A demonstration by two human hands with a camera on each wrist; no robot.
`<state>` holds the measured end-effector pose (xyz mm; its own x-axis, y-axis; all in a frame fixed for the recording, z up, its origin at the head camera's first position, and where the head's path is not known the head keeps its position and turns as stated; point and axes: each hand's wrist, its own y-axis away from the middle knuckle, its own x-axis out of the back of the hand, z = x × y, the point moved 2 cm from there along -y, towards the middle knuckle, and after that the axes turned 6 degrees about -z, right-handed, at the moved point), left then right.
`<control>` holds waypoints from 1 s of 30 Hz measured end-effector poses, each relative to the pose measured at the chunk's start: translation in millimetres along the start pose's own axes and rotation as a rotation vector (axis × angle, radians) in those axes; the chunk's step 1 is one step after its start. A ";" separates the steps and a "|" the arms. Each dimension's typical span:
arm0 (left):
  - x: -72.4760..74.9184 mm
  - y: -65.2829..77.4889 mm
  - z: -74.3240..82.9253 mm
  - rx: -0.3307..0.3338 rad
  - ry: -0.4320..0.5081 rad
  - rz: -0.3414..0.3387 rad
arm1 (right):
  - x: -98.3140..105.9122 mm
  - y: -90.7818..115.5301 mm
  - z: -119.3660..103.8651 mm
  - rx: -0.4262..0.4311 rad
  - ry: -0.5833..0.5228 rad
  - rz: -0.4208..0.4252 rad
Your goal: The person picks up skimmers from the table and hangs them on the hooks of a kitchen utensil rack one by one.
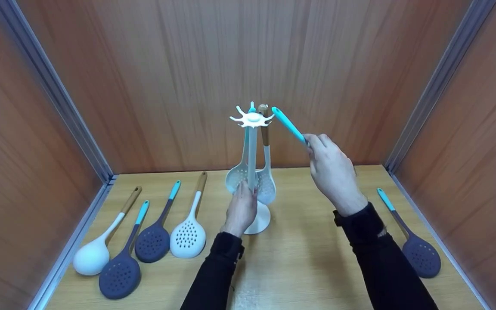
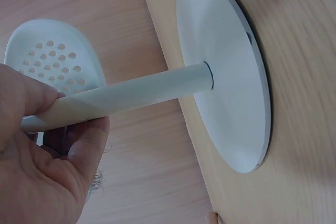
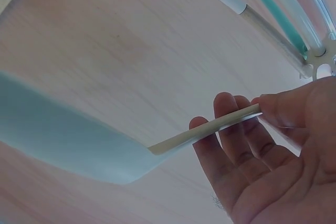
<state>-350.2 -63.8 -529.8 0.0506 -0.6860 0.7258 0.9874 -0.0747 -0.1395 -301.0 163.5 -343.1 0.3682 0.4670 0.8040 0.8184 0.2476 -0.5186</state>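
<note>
My left hand (image 1: 241, 209) grips the pole of a white utensil stand (image 1: 252, 150) low down; the left wrist view shows thumb and fingers around the pole (image 2: 152, 95), above its round base (image 2: 226, 77). My right hand (image 1: 332, 170) pinches a kitchen utensil with a turquoise handle (image 1: 288, 123) by its neck (image 3: 210, 129). Its handle tip is up beside the stand's hooks, at the right. In the right wrist view its broad pale head (image 3: 79, 135) shows. On the stand hang a turquoise-handled perforated utensil (image 1: 236, 176) and a wooden-handled skimmer (image 1: 266, 187).
At left on the table lie a white ladle (image 1: 92, 257), two dark skimmers with turquoise handles (image 1: 119, 275) and a white skimmer with a wooden handle (image 1: 187, 237). Another dark skimmer (image 1: 421, 255) lies at right. Wood panels (image 1: 213, 64) enclose the back and sides.
</note>
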 end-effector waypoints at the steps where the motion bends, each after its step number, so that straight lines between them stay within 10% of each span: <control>1: 0.0 0.5 0.0 -0.005 -0.001 0.005 | -0.5 0.2 0.2 0.000 -0.001 0.001; 9: -0.8 5.0 -0.4 -0.117 -0.043 0.076 | -4.6 0.7 0.7 0.012 0.001 0.020; 30: -1.0 4.2 -0.6 -0.086 -0.020 0.066 | -10.6 1.9 -1.8 0.019 0.022 -0.017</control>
<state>-346.2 -63.9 -531.5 0.1192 -0.6773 0.7260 0.9653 -0.0919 -0.2443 -302.6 157.5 -352.1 0.3642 0.4438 0.8188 0.8163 0.2712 -0.5100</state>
